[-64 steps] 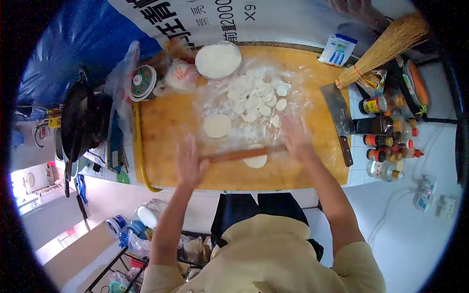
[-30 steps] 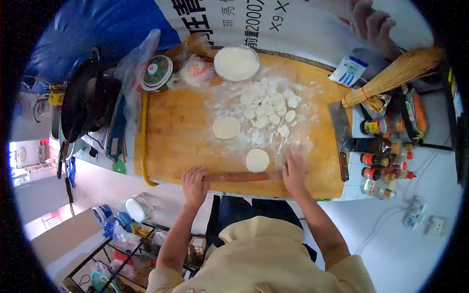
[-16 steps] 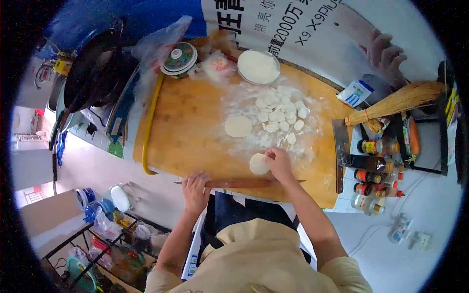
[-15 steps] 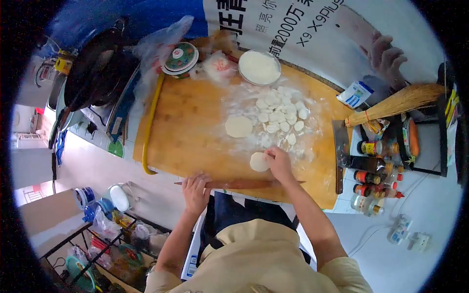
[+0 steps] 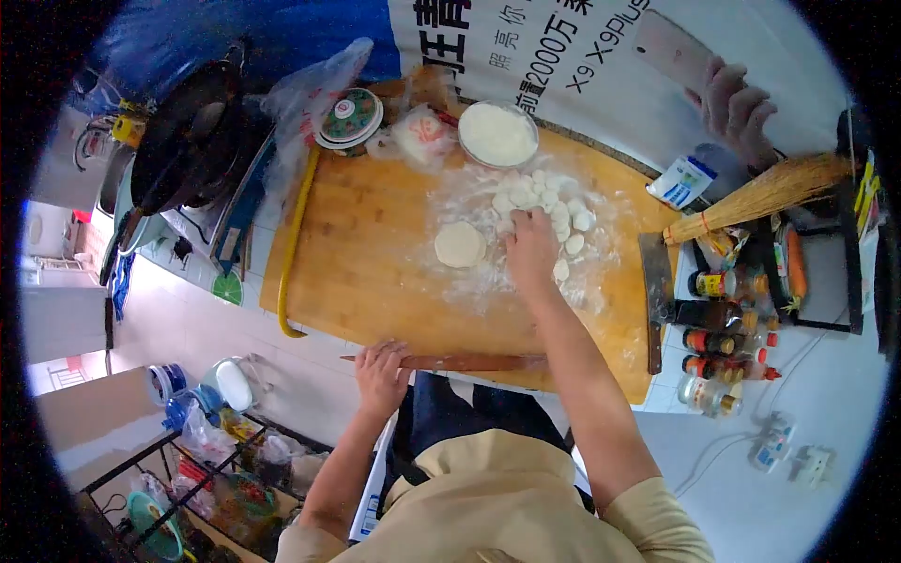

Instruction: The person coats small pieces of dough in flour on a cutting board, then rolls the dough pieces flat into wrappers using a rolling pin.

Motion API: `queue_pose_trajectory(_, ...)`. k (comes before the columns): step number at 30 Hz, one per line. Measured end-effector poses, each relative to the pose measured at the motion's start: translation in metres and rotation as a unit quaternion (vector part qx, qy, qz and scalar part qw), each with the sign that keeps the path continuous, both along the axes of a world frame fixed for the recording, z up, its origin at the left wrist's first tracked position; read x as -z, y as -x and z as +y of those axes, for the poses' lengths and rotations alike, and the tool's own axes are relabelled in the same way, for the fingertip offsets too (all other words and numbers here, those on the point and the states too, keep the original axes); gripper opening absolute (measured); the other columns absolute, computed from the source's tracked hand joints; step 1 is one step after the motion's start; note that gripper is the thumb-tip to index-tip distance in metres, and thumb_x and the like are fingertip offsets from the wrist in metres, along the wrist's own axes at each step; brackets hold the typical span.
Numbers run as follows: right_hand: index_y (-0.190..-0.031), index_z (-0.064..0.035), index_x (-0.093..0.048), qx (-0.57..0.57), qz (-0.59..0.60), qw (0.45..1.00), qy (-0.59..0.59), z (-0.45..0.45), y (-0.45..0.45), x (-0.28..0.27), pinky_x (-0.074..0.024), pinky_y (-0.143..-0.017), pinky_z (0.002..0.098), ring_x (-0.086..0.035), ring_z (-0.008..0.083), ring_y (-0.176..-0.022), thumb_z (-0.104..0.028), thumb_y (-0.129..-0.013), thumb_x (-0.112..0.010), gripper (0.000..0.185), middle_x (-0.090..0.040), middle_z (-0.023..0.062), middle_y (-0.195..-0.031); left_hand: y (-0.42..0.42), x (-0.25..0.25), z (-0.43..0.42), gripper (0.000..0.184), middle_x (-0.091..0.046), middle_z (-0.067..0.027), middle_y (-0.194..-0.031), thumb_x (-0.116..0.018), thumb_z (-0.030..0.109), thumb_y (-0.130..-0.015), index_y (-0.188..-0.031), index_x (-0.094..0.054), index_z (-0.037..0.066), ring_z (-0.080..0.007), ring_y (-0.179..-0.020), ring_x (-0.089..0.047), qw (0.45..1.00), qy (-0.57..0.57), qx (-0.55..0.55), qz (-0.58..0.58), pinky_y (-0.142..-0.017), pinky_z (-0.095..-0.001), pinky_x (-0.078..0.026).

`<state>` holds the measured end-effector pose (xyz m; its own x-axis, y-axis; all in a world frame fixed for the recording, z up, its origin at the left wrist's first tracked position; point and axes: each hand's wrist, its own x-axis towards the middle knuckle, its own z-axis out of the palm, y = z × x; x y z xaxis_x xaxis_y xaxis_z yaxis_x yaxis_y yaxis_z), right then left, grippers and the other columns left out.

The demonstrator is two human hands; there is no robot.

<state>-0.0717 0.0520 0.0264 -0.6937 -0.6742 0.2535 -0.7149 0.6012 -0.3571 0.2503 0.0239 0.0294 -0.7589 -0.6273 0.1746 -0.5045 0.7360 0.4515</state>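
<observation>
My left hand (image 5: 382, 377) is wrapped round the left part of a brown rolling pin (image 5: 469, 362) along the near edge of the wooden board (image 5: 347, 253). My right hand (image 5: 531, 246) reaches over the floured middle, its fingertips drawn together at the lower left of a heap of small dough discs (image 5: 526, 190). Whatever its fingers hold is hidden. Just left of this hand lie flat round wrappers (image 5: 460, 245), one partly over another. A bowl of flour (image 5: 498, 134) stands behind the heap.
A cleaver (image 5: 654, 300) lies at the board's right edge, near a straw brush (image 5: 760, 194) and several bottles (image 5: 718, 340). At the back left are a lidded container (image 5: 351, 119) and a plastic bag (image 5: 419, 134). A black pan (image 5: 192, 141) is farther left.
My right hand has moved from the near wrapper up to the small discs. That wrapper has left its place, and two now overlap on the left. My left hand stays on the pin.
</observation>
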Motion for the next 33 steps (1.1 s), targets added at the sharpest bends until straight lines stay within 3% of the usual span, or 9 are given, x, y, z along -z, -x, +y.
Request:
queue_pose_trajectory(4,-0.094,-0.0070,-0.061,-0.065,0.031,0.997,0.000,0.009,0.004,0.011,-0.0461,-0.080,0.0414,-0.055,0.0305,-0.095,-0.008,-0.075,-0.067,0.020,-0.057,0.0084,-0.099,0.004,-0.003,0.003,0.027,-0.066,-0.0025,-0.107,-0.068,0.012,-0.070,-0.097,-0.065,0.012,-0.0220,-0.108,-0.057,1.000,-0.007,0.008,-0.005,-0.093,-0.0403,-0.039)
queue_pose_trajectory(10,-0.105,-0.0082,-0.062,-0.156,-0.163,0.967,-0.119,0.086,-0.018,0.021,-0.0432,-0.096,0.0424,-0.053,0.0323,-0.112,-0.005,-0.079,-0.057,0.026,-0.058,0.0104,-0.118,0.005,0.002,0.001,0.028,-0.066,-0.0028,-0.108,-0.069,0.012,-0.069,-0.097,-0.065,0.012,-0.0225,-0.107,-0.057,1.000,0.007,0.027,-0.006,-0.094,-0.0401,-0.037)
queue_pose_trajectory(13,-0.105,-0.0073,-0.061,-0.220,-0.148,0.963,-0.054,0.121,-0.023,0.023,-0.0447,-0.094,0.0422,-0.054,0.0328,-0.111,-0.002,-0.079,-0.058,0.027,-0.058,0.0129,-0.116,0.007,0.004,-0.001,0.028,-0.066,-0.0028,-0.108,-0.069,0.012,-0.069,-0.097,-0.065,0.013,-0.0224,-0.108,-0.056,0.999,-0.001,0.035,-0.010,-0.094,-0.0403,-0.037)
queue_pose_trajectory(19,-0.102,-0.0045,-0.060,-0.021,-0.293,0.952,0.079,0.111,-0.039,0.022,-0.0496,-0.076,0.0352,-0.057,0.0311,-0.093,0.000,-0.074,-0.065,0.028,-0.058,0.0120,-0.105,0.029,-0.001,-0.007,0.027,-0.065,-0.0038,-0.107,-0.069,0.013,-0.070,-0.096,-0.065,0.012,-0.0234,-0.109,-0.056,0.998,-0.011,0.066,-0.014,-0.095,-0.0406,-0.037)
queue_pose_trajectory(21,-0.107,-0.0058,-0.060,-0.133,-0.340,0.930,0.034,0.112,-0.042,0.036,-0.0493,-0.077,0.0355,-0.058,0.0295,-0.093,-0.002,-0.075,-0.068,0.033,-0.058,0.0120,-0.105,0.039,-0.008,-0.009,0.027,-0.065,-0.0050,-0.107,-0.069,0.013,-0.069,-0.095,-0.065,0.011,-0.0249,-0.108,-0.055,0.997,-0.013,0.077,-0.003,-0.094,-0.0406,-0.037)
queue_pose_trajectory(25,-0.117,-0.0113,-0.055,-0.195,-0.322,0.926,-0.024,0.145,-0.051,0.029,-0.0480,-0.085,0.0408,-0.056,0.0334,-0.103,-0.007,-0.081,-0.065,0.038,-0.055,0.0152,-0.115,0.047,-0.003,-0.020,0.028,-0.065,-0.0060,-0.106,-0.068,0.012,-0.067,-0.095,-0.065,0.010,-0.0263,-0.108,-0.055,0.996,-0.013,0.091,-0.006,-0.094,-0.0409,-0.037)
queue_pose_trajectory(28,-0.120,-0.0106,-0.055,-0.105,-0.352,0.927,0.078,0.173,-0.052,0.018,-0.0471,-0.087,0.0440,-0.056,0.0357,-0.103,-0.008,-0.083,-0.063,0.038,-0.055,0.0154,-0.118,0.052,-0.002,-0.029,0.030,-0.065,-0.0059,-0.106,-0.068,0.013,-0.065,-0.094,-0.064,0.009,-0.0283,-0.106,-0.055,0.996,-0.006,0.089,0.025,-0.092,-0.0413,-0.038)
queue_pose_trajectory(31,-0.120,-0.0045,-0.055,-0.018,-0.216,0.975,0.044,0.188,-0.039,0.006,-0.0426,-0.095,0.0423,-0.052,0.0368,-0.113,-0.005,-0.083,-0.057,0.037,-0.055,0.0178,-0.122,0.064,0.006,-0.044,0.028,-0.059,-0.0109,-0.121,-0.069,0.014,-0.066,-0.094,-0.064,0.009,-0.0323,-0.115,-0.051,0.995,-0.057,0.070,-0.038,-0.097,-0.0437,-0.036)
queue_pose_trajectory(33,-0.129,-0.0019,-0.048,-0.067,-0.111,0.991,-0.040,0.183,-0.025,0.008,-0.0330,-0.106,0.0455,-0.041,0.0396,-0.127,-0.011,-0.087,-0.052,0.043,-0.045,0.0215,-0.137,0.076,0.017,-0.056,0.044,-0.046,-0.0140,-0.139,-0.071,0.029,-0.075,-0.110,-0.060,0.006,-0.0369,-0.129,-0.040,0.989,0.009,0.136,-0.050,-0.105,-0.0493,-0.031)
